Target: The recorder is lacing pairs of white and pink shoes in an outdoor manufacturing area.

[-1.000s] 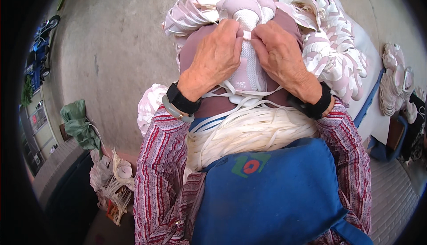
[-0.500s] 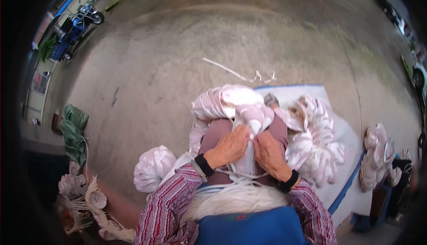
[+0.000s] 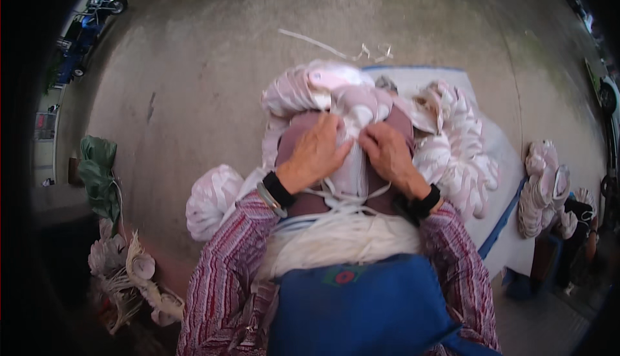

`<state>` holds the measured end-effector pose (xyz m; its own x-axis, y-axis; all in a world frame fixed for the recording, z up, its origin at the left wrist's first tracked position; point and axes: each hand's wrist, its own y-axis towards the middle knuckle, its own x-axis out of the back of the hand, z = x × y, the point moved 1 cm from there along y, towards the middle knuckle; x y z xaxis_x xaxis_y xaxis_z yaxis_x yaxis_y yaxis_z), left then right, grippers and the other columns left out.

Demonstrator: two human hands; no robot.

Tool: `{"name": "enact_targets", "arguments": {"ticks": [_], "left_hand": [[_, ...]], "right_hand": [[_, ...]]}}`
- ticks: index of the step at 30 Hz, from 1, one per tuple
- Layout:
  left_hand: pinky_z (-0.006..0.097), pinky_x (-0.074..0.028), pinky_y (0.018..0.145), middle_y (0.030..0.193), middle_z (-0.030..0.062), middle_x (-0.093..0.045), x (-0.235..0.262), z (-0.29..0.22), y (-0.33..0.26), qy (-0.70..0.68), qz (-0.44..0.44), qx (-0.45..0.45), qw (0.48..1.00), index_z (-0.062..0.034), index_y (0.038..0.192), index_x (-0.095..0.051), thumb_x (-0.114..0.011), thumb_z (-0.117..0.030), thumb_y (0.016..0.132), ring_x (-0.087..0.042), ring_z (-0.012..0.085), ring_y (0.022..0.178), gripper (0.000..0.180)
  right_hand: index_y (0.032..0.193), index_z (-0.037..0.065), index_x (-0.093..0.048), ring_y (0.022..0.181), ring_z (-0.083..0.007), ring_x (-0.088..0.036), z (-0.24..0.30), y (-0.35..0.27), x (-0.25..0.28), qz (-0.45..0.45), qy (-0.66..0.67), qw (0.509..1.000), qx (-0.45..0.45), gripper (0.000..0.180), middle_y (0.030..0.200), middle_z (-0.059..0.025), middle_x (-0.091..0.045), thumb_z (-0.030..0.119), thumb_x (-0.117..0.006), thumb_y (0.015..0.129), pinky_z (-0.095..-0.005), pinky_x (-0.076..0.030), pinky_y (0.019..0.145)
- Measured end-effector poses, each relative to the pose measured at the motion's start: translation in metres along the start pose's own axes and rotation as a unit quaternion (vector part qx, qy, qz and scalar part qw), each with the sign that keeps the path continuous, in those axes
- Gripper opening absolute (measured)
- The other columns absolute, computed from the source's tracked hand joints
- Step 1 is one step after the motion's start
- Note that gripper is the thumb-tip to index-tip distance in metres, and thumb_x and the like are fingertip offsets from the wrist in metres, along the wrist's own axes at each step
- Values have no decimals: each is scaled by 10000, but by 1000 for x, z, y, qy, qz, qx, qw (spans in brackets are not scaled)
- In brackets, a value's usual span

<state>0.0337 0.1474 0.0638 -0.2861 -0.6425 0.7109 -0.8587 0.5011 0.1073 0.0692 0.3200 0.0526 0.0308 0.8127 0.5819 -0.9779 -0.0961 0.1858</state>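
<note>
A bundle of nested pink-and-white, cup-shaped fabric pieces (image 3: 361, 101) lies across my lap, between my knees in mauve trousers. My left hand (image 3: 316, 152) is closed, thumb and fingers pinched at the bundle's near end. Facing it, my right hand (image 3: 391, 152) pinches there too. Between them they appear to grip a thin white strip, mostly hidden by the fingers. Loose white strips (image 3: 358, 194) cross just below my hands. A thick heap of cream strips (image 3: 342, 243) covers my lap above a blue cloth (image 3: 355, 311).
Similar fabric bundles lie at left (image 3: 213, 201), beyond my knees (image 3: 316, 84) and on a white, blue-edged sheet (image 3: 510, 162) at right. A green bag (image 3: 100, 175) and pale fabric scraps (image 3: 139, 269) are at far left. A white strip (image 3: 316, 41) lies on the concrete.
The whole view has tipped downward, so everything sits higher in the picture and more of the blue cloth shows. Both hands stay pinched at the bundle, their fingers slightly shifted.
</note>
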Motion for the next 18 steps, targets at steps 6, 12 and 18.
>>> {"name": "enact_targets", "arguments": {"ticks": [6,12,18], "left_hand": [[399,-446,835,1044,210,-521,-1,3,-6,61,9,-33,998,23,1151,-483,-650,-130,804,-538,373,966,414],[374,-454,862,1087,194,-530,-3,9,-20,-18,50,51,997,32,1173,-477,-635,-109,835,-561,309,1015,399],[329,-487,741,996,154,-562,-5,7,-14,-34,22,25,999,-6,1120,-533,-617,-67,849,-606,275,856,290]], "right_hand": [[806,-2,-582,740,-364,-570,1,-2,5,33,56,995,-72,126,780,-188,-578,123,-579,829,-407,-446,672],[817,3,-577,748,-358,-568,6,-12,2,56,74,992,-85,118,783,-184,-573,119,-571,837,-407,-443,669],[856,3,-572,751,-348,-561,16,-15,-3,16,-36,999,-13,77,811,-161,-561,65,-612,833,-393,-447,678]]}}
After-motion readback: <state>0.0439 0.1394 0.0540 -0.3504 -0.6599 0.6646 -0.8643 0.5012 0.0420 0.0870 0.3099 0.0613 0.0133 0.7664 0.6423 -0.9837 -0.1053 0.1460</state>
